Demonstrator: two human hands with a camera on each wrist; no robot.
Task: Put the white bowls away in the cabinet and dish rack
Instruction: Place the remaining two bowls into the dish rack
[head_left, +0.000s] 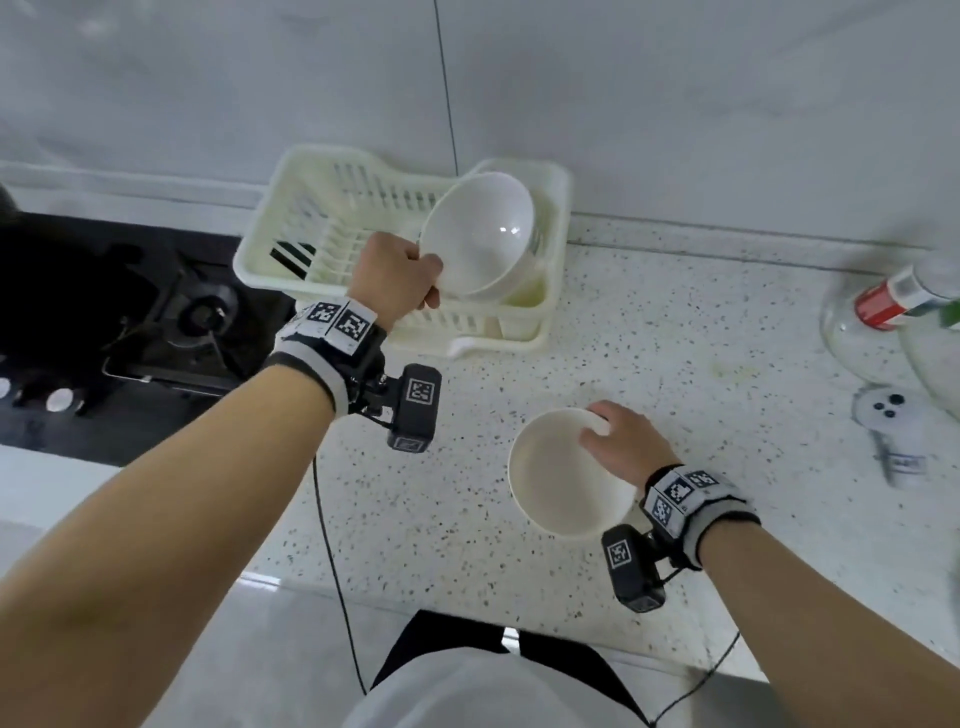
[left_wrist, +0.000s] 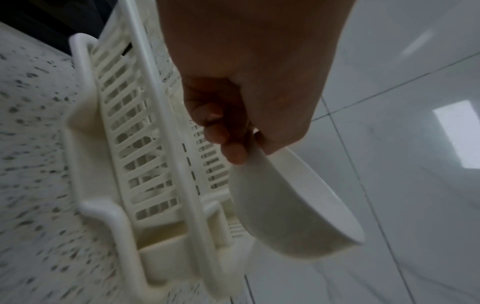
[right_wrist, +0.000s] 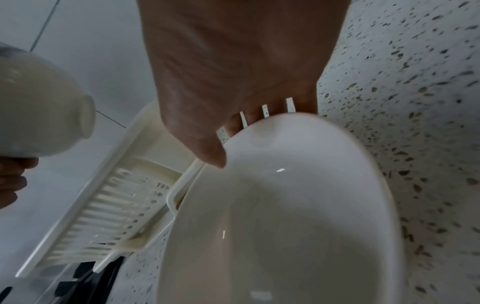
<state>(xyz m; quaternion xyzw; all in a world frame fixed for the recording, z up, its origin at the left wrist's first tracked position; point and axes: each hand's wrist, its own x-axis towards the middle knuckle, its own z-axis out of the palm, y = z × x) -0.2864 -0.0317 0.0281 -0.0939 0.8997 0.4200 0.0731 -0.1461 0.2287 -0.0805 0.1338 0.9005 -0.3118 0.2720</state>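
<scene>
Left hand (head_left: 397, 278) pinches the near rim of a white bowl (head_left: 478, 236), thumb inside, fingers curled under; the bowl hangs tilted over the right end of the cream dish rack (head_left: 270, 228), opening toward the camera. The tilt probably suits standing it on edge between the rack's ribs. The left wrist view shows the bowl's base clear of the rack wall, not yet seated.

Right hand (head_left: 621, 447) clamps a second white bowl (head_left: 561, 475) by its far rim, thumb inside, fingers outside. It sits level near the front edge of the speckled worktop (head_left: 675, 322); whether it rests there or is just lifted, cannot tell. Presumably bound for the cabinet, which is out of view.

Rack stands at the worktop's back edge against the tiled wall (head_left: 675, 104), black hob (head_left: 104, 312) just to its left. Open worktop lies between rack and second bowl. Glass vessels (head_left: 883, 332) crowd the right edge: keep the right arm's swing away from them.
</scene>
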